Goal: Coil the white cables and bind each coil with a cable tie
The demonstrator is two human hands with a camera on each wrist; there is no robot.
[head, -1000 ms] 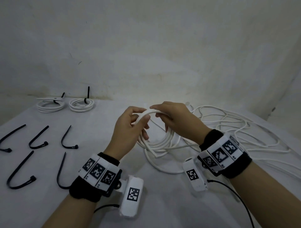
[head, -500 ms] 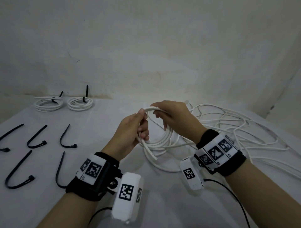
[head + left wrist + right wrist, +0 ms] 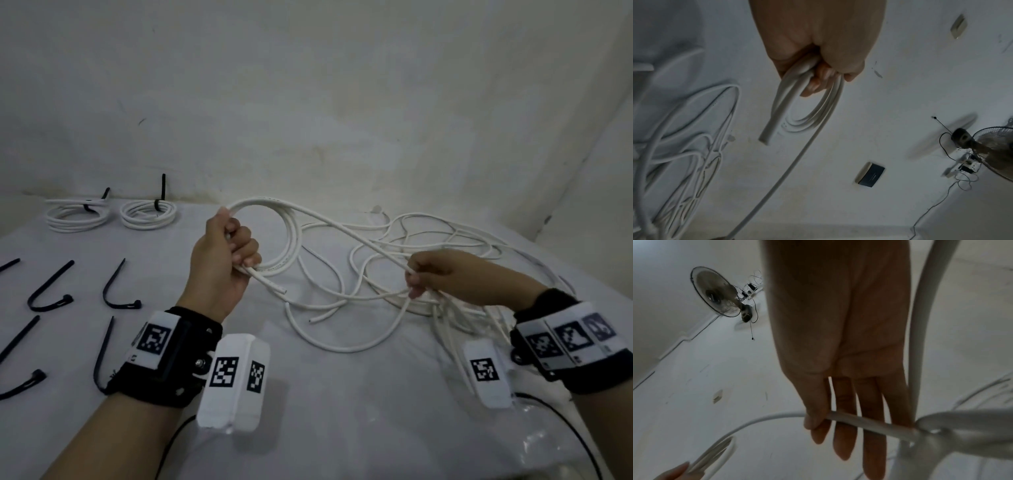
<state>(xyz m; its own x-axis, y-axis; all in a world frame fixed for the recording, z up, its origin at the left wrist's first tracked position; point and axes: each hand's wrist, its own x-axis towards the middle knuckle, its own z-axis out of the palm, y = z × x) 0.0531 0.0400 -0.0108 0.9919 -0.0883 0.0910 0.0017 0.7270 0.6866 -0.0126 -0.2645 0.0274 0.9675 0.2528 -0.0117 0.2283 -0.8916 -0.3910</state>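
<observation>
Our left hand (image 3: pixel 224 263) clenched the upright white coil (image 3: pixel 274 236) above the table (image 3: pixel 342 411); its strand ran rightward to our right hand (image 3: pixel 442 274), which pinched it, having drawn away from the coil since earlier.

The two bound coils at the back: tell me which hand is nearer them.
Left. The left hand holds its coil just right of the two bound coils; the right hand is far off right, over the loose cable tangle.
</observation>
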